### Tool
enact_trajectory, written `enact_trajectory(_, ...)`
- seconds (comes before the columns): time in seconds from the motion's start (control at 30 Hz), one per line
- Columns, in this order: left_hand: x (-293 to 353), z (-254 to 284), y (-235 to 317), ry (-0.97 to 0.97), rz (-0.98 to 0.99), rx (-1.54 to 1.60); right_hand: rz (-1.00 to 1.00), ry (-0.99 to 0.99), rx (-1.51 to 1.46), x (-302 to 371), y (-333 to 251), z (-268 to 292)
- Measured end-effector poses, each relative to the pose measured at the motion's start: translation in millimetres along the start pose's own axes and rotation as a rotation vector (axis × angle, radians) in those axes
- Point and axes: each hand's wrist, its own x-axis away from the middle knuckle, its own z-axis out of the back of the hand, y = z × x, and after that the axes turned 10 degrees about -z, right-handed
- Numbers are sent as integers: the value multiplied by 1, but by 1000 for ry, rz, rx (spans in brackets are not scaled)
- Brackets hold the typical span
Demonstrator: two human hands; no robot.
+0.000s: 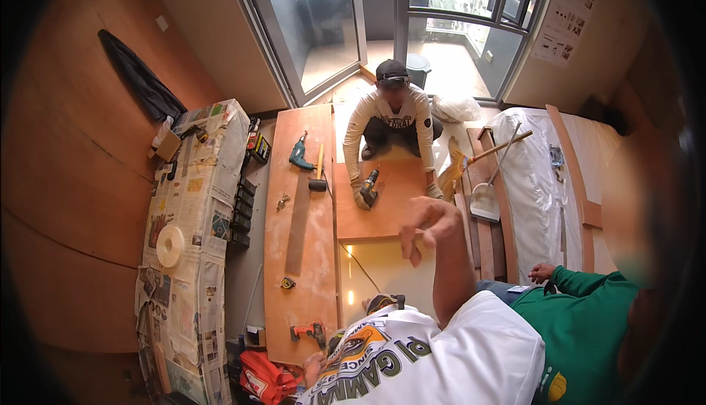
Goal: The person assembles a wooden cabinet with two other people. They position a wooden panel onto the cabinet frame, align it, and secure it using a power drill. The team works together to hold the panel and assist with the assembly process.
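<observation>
Head view: the right hand (432, 221) is hovering mid-frame, loosely bent, apparently empty despite blur; lower left, the left hand (314, 367) is half-hiding, its grip impossible to tell. A co-worker (388, 114) is bracing the central panel (401, 192) by opposite edges, likely keeping it steady.

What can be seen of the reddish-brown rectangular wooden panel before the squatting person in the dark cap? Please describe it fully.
The reddish-brown rectangular wooden panel looks smooth and plain. It lies flat beside a long reddish-brown wooden board; whether they touch is unclear. The squatting person's gloved hands are at its left and right sides. A yellow-and-black power drill lies on it, near one glove. An outstretched bare hand hides its near right corner.
</observation>
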Motion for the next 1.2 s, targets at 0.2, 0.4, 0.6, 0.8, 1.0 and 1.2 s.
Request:
enact_trajectory(0.2, -20, -16, -13, -56, -97, 17, -901, 564, 415, -112, 132, -1)
enact_trajectory(0.4, -9, -23, -10, -16, -170, -43, -1264, 215, 758, 0, 396, 14)
enact_trajectory(0.6, 27, -9, -28, 107, -56, 137, -1543, 307, 510, 36, 440, -21)
enact_trajectory(0.8, 10, -4, -57, 54, -81, 125, -1570, 625, 315, 36, 423, -12)
enact_trajectory(1.0, -19, 0, -70, -21, -122, 125, -1315, 627, 561, 28, 415, -11)
enact_trajectory(1.2, -22, 34, -82, 12, -151, 150, -1321, 764, 246, -11, 407, -65)
